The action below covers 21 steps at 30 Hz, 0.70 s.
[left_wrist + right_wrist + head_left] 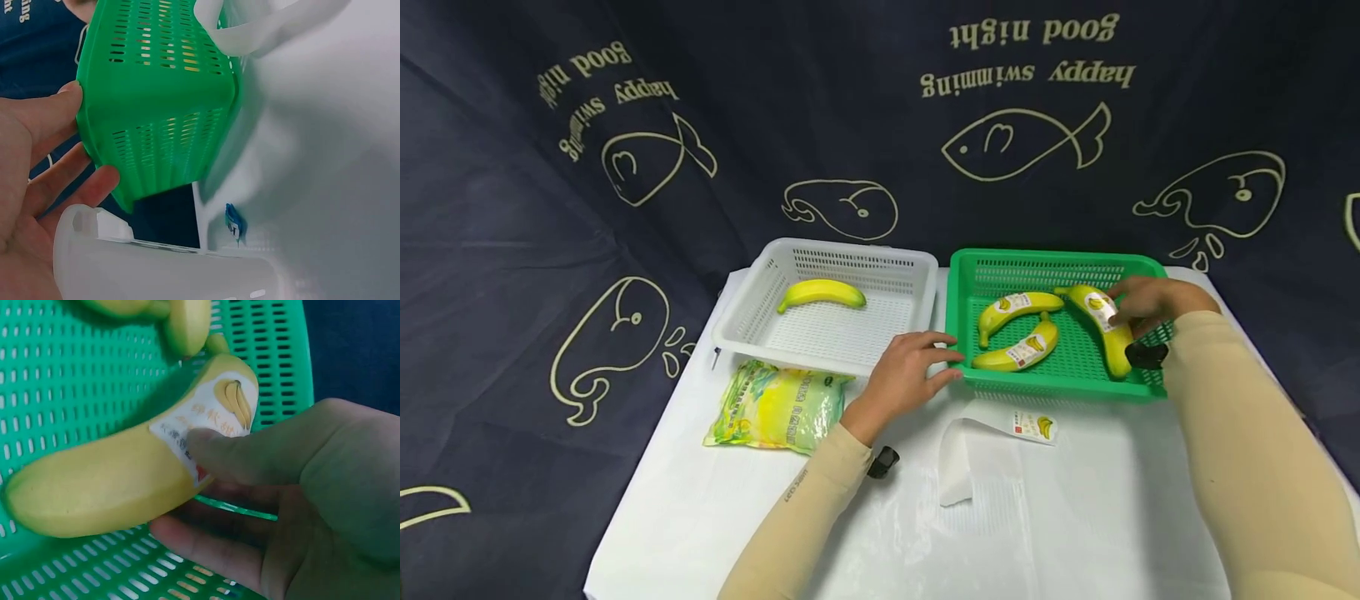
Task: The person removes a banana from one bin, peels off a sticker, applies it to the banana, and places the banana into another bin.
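My right hand [1150, 302] is at the right side of a green basket [1060, 392]. It grips a yellow banana [100, 481] with a white label, the thumb pressing on the label and fingers on the underside. Two more labelled bananas, an upper one [1026, 305] and a lower one [1028, 348], lie at the basket's left. My left hand [906, 371] touches that basket's left front corner, its fingers fairly straight against the rim [87, 119]. Part of the right hand's fingers is hidden behind the banana in the right wrist view.
A white basket [730, 337] on the left holds one banana [822, 292] with no label showing. A yellow-green plastic packet [775, 408] lies before it. A curled white label strip [977, 425] with a banana sticker [1043, 427] lies before the green basket. Dark printed cloth hangs behind.
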Each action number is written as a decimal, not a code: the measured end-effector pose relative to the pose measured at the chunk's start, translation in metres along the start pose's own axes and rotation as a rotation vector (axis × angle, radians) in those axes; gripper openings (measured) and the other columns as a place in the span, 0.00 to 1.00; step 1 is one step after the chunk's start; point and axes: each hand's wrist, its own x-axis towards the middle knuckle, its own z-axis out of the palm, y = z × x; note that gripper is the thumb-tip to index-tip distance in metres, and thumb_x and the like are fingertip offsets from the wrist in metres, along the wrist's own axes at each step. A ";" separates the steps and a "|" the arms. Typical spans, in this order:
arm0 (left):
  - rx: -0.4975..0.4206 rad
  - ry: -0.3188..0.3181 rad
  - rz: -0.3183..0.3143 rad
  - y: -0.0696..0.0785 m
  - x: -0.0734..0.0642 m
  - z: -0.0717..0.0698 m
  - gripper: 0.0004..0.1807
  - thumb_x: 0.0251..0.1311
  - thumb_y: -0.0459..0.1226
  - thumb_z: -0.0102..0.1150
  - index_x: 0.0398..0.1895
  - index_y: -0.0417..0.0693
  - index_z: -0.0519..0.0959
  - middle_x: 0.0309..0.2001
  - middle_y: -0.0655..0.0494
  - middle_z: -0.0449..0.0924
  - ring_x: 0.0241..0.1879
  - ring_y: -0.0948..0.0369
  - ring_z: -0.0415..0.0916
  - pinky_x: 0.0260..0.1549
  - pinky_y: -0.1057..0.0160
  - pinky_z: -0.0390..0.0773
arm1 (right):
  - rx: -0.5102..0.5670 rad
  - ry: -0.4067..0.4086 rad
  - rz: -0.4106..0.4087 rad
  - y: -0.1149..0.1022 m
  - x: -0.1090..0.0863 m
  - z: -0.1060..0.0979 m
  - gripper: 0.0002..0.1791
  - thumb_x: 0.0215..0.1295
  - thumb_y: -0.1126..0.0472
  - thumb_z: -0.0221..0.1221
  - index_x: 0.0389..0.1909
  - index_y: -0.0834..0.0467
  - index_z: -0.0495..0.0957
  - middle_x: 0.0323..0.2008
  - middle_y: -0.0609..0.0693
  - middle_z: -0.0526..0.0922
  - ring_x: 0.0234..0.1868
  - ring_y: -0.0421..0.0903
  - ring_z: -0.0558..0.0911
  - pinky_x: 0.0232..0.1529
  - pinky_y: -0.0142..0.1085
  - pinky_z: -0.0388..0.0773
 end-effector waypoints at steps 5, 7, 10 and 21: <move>-0.005 0.004 0.007 0.002 0.001 -0.001 0.15 0.62 0.52 0.60 0.48 0.60 0.85 0.56 0.62 0.76 0.57 0.65 0.69 0.54 0.59 0.65 | 0.006 -0.016 0.041 0.003 -0.002 0.003 0.43 0.66 0.67 0.53 0.70 0.75 0.35 0.56 0.81 0.59 0.53 0.69 0.71 0.44 0.50 0.79; -0.003 0.004 0.007 0.002 0.002 -0.001 0.14 0.62 0.51 0.60 0.48 0.61 0.85 0.56 0.62 0.76 0.57 0.65 0.69 0.55 0.59 0.65 | 0.031 -0.013 0.050 0.003 -0.001 0.005 0.44 0.68 0.64 0.51 0.70 0.73 0.31 0.59 0.83 0.55 0.56 0.73 0.67 0.44 0.51 0.78; 0.005 0.004 0.001 0.001 0.002 -0.001 0.14 0.62 0.51 0.60 0.47 0.62 0.85 0.56 0.63 0.75 0.57 0.66 0.69 0.55 0.59 0.65 | 0.039 0.015 0.049 0.002 0.003 0.012 0.44 0.68 0.62 0.51 0.71 0.73 0.32 0.59 0.81 0.55 0.53 0.70 0.70 0.44 0.51 0.79; 0.010 0.002 -0.005 -0.002 -0.002 0.001 0.15 0.62 0.52 0.59 0.48 0.62 0.85 0.56 0.63 0.75 0.57 0.66 0.69 0.55 0.59 0.65 | 0.022 0.049 0.044 0.006 0.013 0.022 0.41 0.64 0.65 0.51 0.69 0.76 0.39 0.59 0.79 0.55 0.52 0.66 0.71 0.44 0.52 0.78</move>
